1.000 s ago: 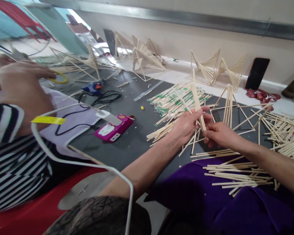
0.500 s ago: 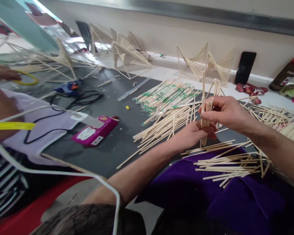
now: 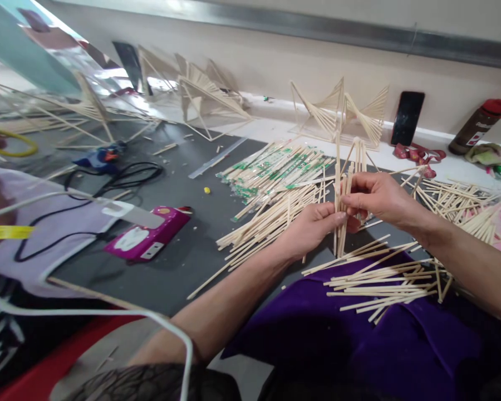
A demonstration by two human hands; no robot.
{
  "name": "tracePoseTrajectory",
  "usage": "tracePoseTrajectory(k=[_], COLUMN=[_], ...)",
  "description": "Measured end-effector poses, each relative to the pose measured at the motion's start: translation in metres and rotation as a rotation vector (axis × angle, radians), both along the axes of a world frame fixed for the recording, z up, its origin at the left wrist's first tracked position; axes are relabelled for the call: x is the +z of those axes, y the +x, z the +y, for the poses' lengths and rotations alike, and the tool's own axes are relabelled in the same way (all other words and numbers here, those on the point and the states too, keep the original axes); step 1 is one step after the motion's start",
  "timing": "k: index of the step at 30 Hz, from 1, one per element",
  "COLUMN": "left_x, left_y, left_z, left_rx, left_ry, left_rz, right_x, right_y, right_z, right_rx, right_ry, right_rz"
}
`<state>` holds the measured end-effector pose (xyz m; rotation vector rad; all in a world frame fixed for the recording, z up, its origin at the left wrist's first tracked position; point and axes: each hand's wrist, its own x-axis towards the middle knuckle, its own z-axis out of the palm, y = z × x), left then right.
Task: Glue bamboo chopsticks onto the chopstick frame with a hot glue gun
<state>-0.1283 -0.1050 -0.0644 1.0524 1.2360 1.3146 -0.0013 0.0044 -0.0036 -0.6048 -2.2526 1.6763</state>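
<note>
pale wall [image 3: 271, 64] backed the grey tabletop [image 3: 192, 200]; near its near edge, my left hand [image 3: 311, 228] and right hand [image 3: 376, 197] were both curled in, pinching upright wooden sticks [image 3: 338, 186]. too loose a grip could have dropped some onto the purple cloth [image 3: 296, 312].

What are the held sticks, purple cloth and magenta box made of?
Held sticks: likely wood or bamboo, matte, seemingly uncoated; pale tan, slim, straight.
Purple cloth: fabric, fibre unclear; dull surface, soft folds.
Magenta box: probably moulded plastic, fairly glossy; smooth shell with a light sheen.
</note>
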Motion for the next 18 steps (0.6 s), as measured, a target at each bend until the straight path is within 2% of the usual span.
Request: tracePoseTrajectory(k=[5, 13, 16, 18], left_x=[0.003, 0.003, 0.004, 0.006], left_y=[0.001, -0.003, -0.008, -0.011], left_z=[0.0, 0.001, 0.0, -0.001], left_rx=[0.0, -0.052, -0.096, -0.125], left_ry=[0.005, -0.033, -0.008, 0.01], left_rz=[-0.011, -0.059, 0.007, 0.077], right_x=[0.0, -0.003, -0.002, 0.0], right_y=[-0.001, -0.001, -0.001, -0.001], right_z=[-0.002, 0.001, 0.0, -0.001], right_rx=[-0.005, -0.011, 0.021, 0.03], right_ry=[-0.001, 0.12, 0.087, 0.125], right_rz=[0.002, -0.002, 0.04, 0.079])
